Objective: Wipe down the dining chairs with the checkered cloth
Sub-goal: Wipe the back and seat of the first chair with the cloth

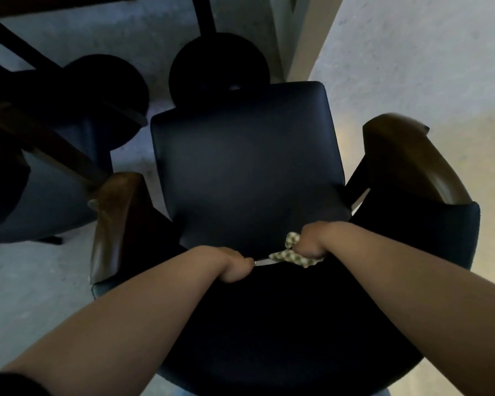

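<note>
Checkered cloth (293, 254), green and cream, sits bunched at the back edge of the seat (246, 172) of the dark armchair (269, 324) below you, where seat meets backrest. No containers in view.

Your right hand (312, 241) is clenched round the cloth; the fabric sticks out on its left side and beneath it, a small fold poking up just beside the knuckles. The right fingers themselves are tucked under and out of sight.

Your left hand (235, 265) is curled at the same seam, just left of the cloth. A thin pale strip runs from it to the cloth; you cannot tell whether that is cloth edge or chair trim, so whether the left fingers pinch anything is unclear.

Backrest is nearly black and shows no detail. Wooden armrests: left armrest (115, 224) and right armrest (412, 158) flank the seat.

A second chair (40, 195) stands to the left, cut off by the frame edge. Two round black bases (217, 67) and dark legs beyond, on a grey floor (26, 281); what they carry is cut off above.
</note>
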